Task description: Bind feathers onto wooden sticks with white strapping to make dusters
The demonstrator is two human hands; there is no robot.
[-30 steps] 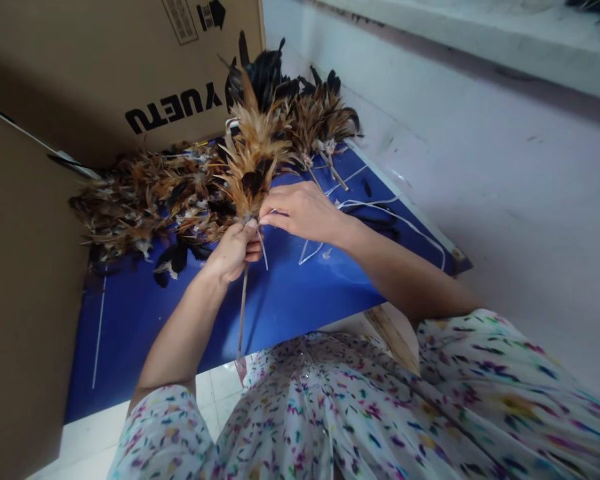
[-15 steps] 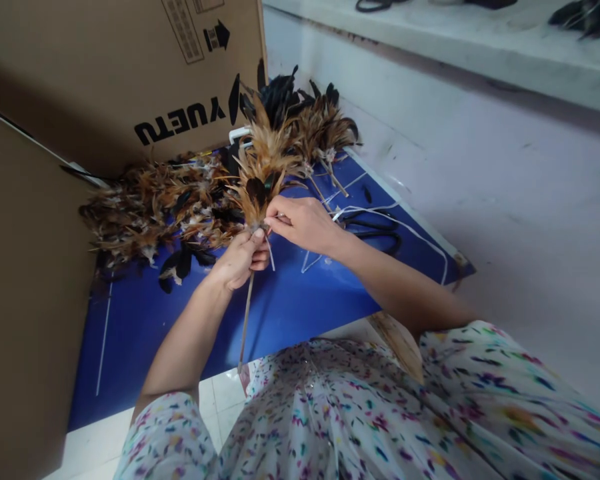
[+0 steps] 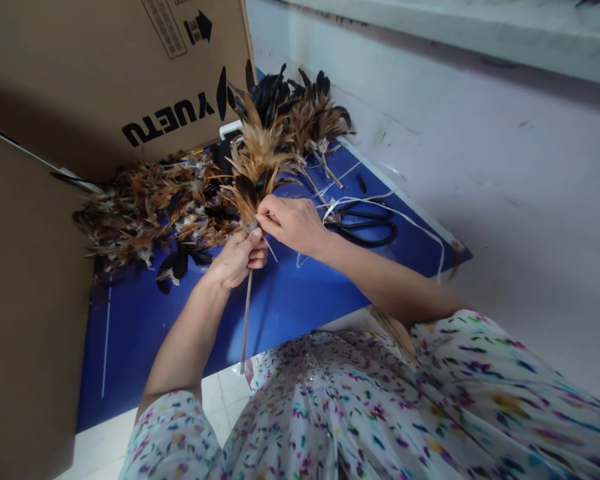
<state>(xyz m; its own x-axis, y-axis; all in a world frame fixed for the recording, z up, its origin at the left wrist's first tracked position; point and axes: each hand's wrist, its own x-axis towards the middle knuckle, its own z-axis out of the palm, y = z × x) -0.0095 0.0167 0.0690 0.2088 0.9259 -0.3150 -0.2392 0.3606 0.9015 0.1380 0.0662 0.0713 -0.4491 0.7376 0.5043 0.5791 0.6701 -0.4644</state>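
My left hand (image 3: 236,259) is closed around a feather duster (image 3: 260,148), just below its brown and black feathers. The duster's thin wooden stick (image 3: 247,313) slants down past the near table edge. At the base of the feathers, the thumb and fingertips of my right hand (image 3: 297,223) are pinched together, touching the duster beside my left thumb. What lies between those fingertips is too small to make out. A short end of white string (image 3: 271,249) pokes out between the hands.
Loose feathers (image 3: 150,207) are heaped on the blue table (image 3: 155,347) at the left. Other feather bundles on sticks (image 3: 313,117) lie at the back. Black-handled scissors (image 3: 365,230) and white string (image 3: 420,230) rest at right. Cardboard boxes (image 3: 105,67) stand left, a wall (image 3: 505,167) right.
The whole view has shifted slightly, and the scissors show more fully. Both hands stay at the feather base, and the string end between them has swung a little.
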